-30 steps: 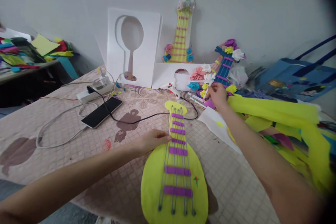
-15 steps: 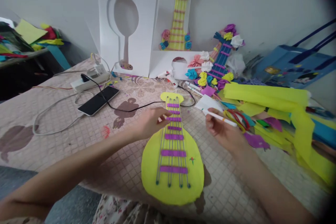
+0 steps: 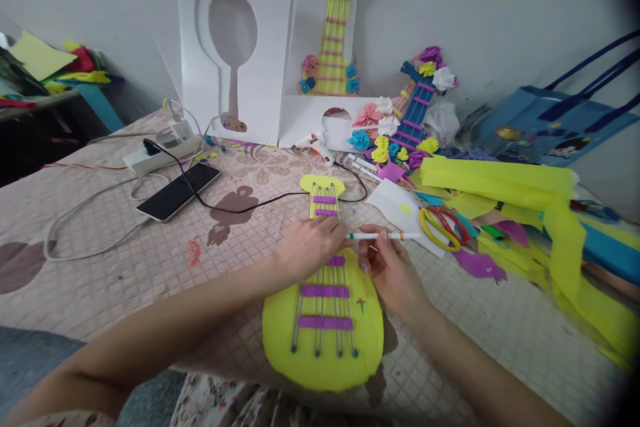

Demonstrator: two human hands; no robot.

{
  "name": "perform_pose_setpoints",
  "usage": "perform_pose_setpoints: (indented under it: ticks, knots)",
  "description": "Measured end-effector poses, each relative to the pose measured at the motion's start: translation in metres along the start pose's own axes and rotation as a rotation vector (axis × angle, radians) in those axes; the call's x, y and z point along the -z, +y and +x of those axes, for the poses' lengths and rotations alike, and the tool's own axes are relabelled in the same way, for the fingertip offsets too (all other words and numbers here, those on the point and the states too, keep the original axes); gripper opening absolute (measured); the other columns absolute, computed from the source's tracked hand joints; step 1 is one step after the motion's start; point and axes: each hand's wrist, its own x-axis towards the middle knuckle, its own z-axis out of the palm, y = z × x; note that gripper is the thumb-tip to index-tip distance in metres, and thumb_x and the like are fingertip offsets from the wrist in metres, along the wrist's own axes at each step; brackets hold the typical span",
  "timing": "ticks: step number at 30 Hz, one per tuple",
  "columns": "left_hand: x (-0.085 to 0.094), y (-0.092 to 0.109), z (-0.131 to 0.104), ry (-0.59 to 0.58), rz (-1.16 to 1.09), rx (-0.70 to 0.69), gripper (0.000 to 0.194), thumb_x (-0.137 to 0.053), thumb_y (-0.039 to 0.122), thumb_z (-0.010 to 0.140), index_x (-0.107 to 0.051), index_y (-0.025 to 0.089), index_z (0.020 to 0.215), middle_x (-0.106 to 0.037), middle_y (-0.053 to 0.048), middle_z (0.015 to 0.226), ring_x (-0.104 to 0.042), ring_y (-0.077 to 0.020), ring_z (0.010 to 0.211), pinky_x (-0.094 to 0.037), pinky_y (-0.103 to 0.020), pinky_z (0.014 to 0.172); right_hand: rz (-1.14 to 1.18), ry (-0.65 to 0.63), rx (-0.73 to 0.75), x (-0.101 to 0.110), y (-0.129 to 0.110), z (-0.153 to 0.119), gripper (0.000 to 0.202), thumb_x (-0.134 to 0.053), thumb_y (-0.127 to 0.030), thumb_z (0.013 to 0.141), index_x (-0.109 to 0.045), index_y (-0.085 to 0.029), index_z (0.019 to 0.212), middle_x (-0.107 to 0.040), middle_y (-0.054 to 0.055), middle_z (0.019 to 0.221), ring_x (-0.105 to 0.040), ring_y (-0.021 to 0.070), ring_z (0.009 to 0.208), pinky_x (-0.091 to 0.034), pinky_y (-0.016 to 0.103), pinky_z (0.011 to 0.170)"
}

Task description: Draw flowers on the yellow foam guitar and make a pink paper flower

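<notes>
A white felt-tip marker (image 3: 373, 236) with green and orange bands lies level above the neck of a yellow paper guitar (image 3: 280, 340). My right hand (image 3: 395, 270) grips its middle between thumb and fingers. The curled fingers of my left hand (image 3: 313, 247) close around the marker's left end, hiding it. The guitar lies flat on the table, its head pointing away from me. Purple strips (image 3: 325, 291) cross its grey strings, and a small red and green flower drawing (image 3: 361, 305) is on its right side. My left hand covers part of the neck.
Behind stand a white board with a guitar-shaped cutout (image 3: 273, 47) and two decorated paper guitars. A glue gun (image 3: 317, 147), a phone (image 3: 179, 191) and a power strip (image 3: 160, 153) with cables lie around. Scissors (image 3: 440, 228) and yellow crepe paper (image 3: 500, 177) are at right.
My right hand has brought the marker left, over the guitar, and it now lies level. My left hand has moved slightly right and down and closed on the marker's left end.
</notes>
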Motion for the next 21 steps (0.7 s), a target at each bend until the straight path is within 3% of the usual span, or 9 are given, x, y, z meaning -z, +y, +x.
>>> perform_pose_setpoints:
  ticks: [3, 6, 10, 12, 14, 17, 19, 21]
  knots:
    - [-0.001, 0.012, -0.003, -0.029, 0.053, -0.038, 0.023, -0.039, 0.029, 0.096, -0.053, 0.013, 0.088, -0.059, -0.008, 0.088, -0.057, -0.0218, 0.082, -0.045, -0.029, 0.061, -0.006, 0.029, 0.008, -0.008, 0.003, -0.005, 0.019, -0.062, -0.041, 0.081, -0.059, -0.022, 0.081, -0.049, -0.006, 0.057, -0.043, 0.0066, 0.046, -0.034, 0.020, 0.044]
    - [0.002, 0.019, -0.005, -0.129, -0.056, -0.012, 0.024, -0.037, 0.028, 0.097, -0.052, 0.013, 0.085, -0.058, -0.007, 0.080, -0.056, -0.0199, 0.073, -0.043, -0.028, 0.058, 0.004, 0.055, 0.001, -0.007, -0.002, -0.004, 0.024, -0.063, -0.038, 0.080, -0.053, -0.020, 0.068, -0.041, -0.008, 0.050, -0.035, 0.0049, 0.041, -0.028, 0.019, 0.039]
    - [0.011, 0.010, -0.007, -0.358, -0.659, 0.092, 0.042, -0.024, 0.037, 0.098, -0.041, 0.016, 0.066, -0.043, 0.002, 0.059, -0.041, -0.0093, 0.051, -0.037, -0.022, 0.050, 0.141, 0.230, 0.047, 0.012, -0.022, 0.009, 0.025, -0.064, -0.031, 0.076, -0.047, -0.020, 0.062, -0.030, -0.010, 0.046, -0.027, 0.0034, 0.037, -0.026, 0.017, 0.037]
    - [0.017, 0.000, -0.006, -0.410, -0.977, 0.156, 0.045, -0.017, 0.042, 0.098, -0.033, 0.018, 0.064, -0.033, 0.005, 0.056, -0.033, -0.0072, 0.046, -0.033, -0.020, 0.045, 0.160, 0.228, 0.096, 0.022, -0.030, 0.014, 0.025, -0.064, -0.032, 0.076, -0.047, -0.020, 0.063, -0.030, -0.011, 0.047, -0.026, 0.0032, 0.036, -0.028, 0.017, 0.038]
    - [0.025, -0.010, -0.005, -0.319, -1.053, 0.244, 0.043, -0.018, 0.044, 0.097, -0.033, 0.019, 0.066, -0.033, 0.005, 0.057, -0.032, -0.0069, 0.046, -0.033, -0.019, 0.043, 0.116, 0.177, 0.117, 0.026, -0.032, 0.016, 0.023, -0.062, -0.037, 0.078, -0.050, -0.021, 0.067, -0.032, -0.010, 0.048, -0.029, 0.0037, 0.036, -0.030, 0.018, 0.038]
    - [0.037, -0.019, -0.010, -0.083, -0.784, 0.285, 0.041, -0.025, 0.043, 0.097, -0.039, 0.017, 0.068, -0.043, 0.003, 0.062, -0.040, -0.0087, 0.053, -0.039, -0.022, 0.052, -0.038, 0.123, 0.209, 0.024, -0.028, 0.011, 0.019, -0.059, -0.043, 0.082, -0.059, -0.023, 0.084, -0.048, -0.007, 0.056, -0.045, 0.0062, 0.043, -0.037, 0.020, 0.043]
    - [0.042, -0.019, -0.024, -0.006, -0.618, 0.244, 0.037, -0.032, 0.045, 0.095, -0.047, 0.016, 0.077, -0.052, -0.001, 0.073, -0.049, -0.0118, 0.064, -0.045, -0.027, 0.063, -0.212, 0.110, 0.290, 0.023, -0.025, 0.002, 0.021, -0.054, -0.043, 0.086, -0.059, -0.025, 0.097, -0.063, -0.002, 0.070, -0.059, 0.0108, 0.059, -0.048, 0.026, 0.056]
    - [0.041, -0.014, -0.048, -0.019, -0.562, 0.118, 0.036, -0.049, 0.050, 0.088, -0.050, 0.016, 0.099, -0.058, -0.007, 0.098, -0.056, -0.0182, 0.087, -0.048, -0.035, 0.080, -0.387, 0.101, 0.334, 0.026, -0.022, -0.011, 0.022, -0.051, -0.042, 0.088, -0.058, -0.026, 0.102, -0.069, 0.001, 0.083, -0.065, 0.0160, 0.077, -0.052, 0.036, 0.076]
